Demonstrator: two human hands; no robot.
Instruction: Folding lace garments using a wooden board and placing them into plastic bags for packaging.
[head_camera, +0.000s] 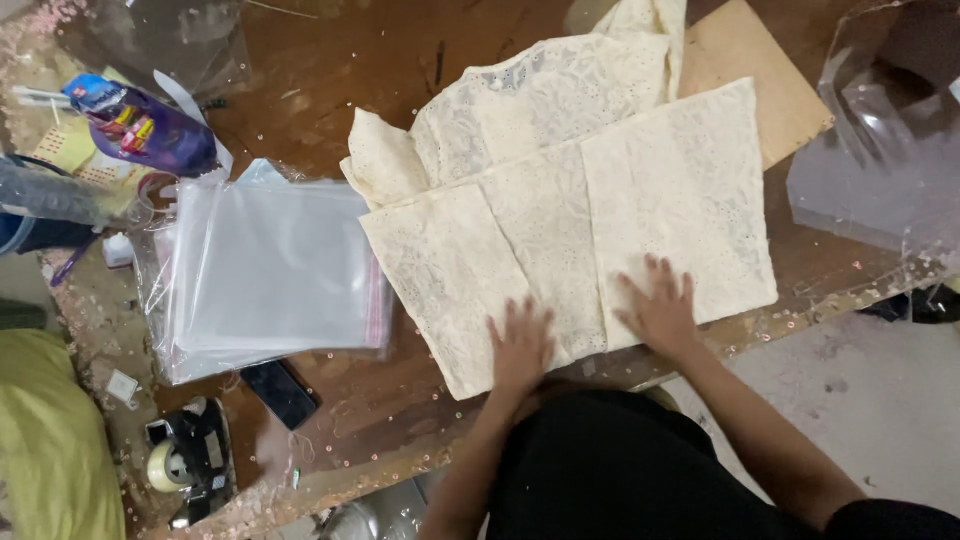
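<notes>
Both hands flat on folded cream lace cloth (570, 230)

Left hand (520, 347) and right hand (660, 310) press palm-down, fingers spread, grip released, on the table (400, 400).

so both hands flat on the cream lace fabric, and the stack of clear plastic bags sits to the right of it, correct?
Not quite. The left hand and right hand do lie flat on the cream lace fabric, but the stack of clear plastic bags sits to the left of it, not the right. The head view shows this.
</notes>
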